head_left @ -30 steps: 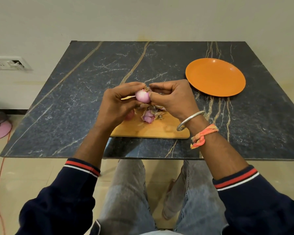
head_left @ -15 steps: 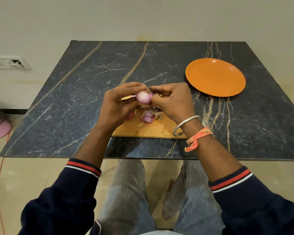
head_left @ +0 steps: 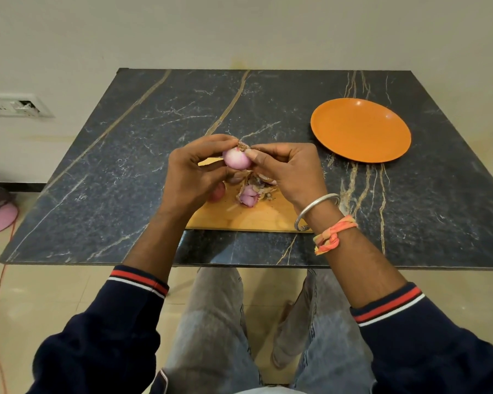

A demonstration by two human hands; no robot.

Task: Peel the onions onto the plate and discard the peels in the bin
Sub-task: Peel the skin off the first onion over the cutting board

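Compared with the earlier frames, the right wrist has dropped slightly and its bangle (head_left: 316, 211) has slid toward the board edge, while the onion has stayed in the same spot between both hands.

Nearest, the left hand (head_left: 191, 177) wraps its fingers (head_left: 211, 142) round the onion (head_left: 236, 159), gripping it from the left to steady it. The right hand (head_left: 291, 172) meets it from the other side, its fingers (head_left: 264, 150) pinching at the brown stub (head_left: 242, 145) on top, probably to strip the last dry skin. The onion shows pale and smooth, so peeling seems nearly done.

Directly beneath the fingers lies a heap of peels (head_left: 251, 191) on the wooden board (head_left: 254, 220); holding the onion above it lets scraps fall in one place for later discarding. A second reddish onion (head_left: 218, 191) sits partly hidden under the left fingers.

Beyond and to the right of the fingers, well apart, the orange plate (head_left: 360, 129) rests on the dark worktop (head_left: 154, 137), holding no onion yet. No bin can be identified.
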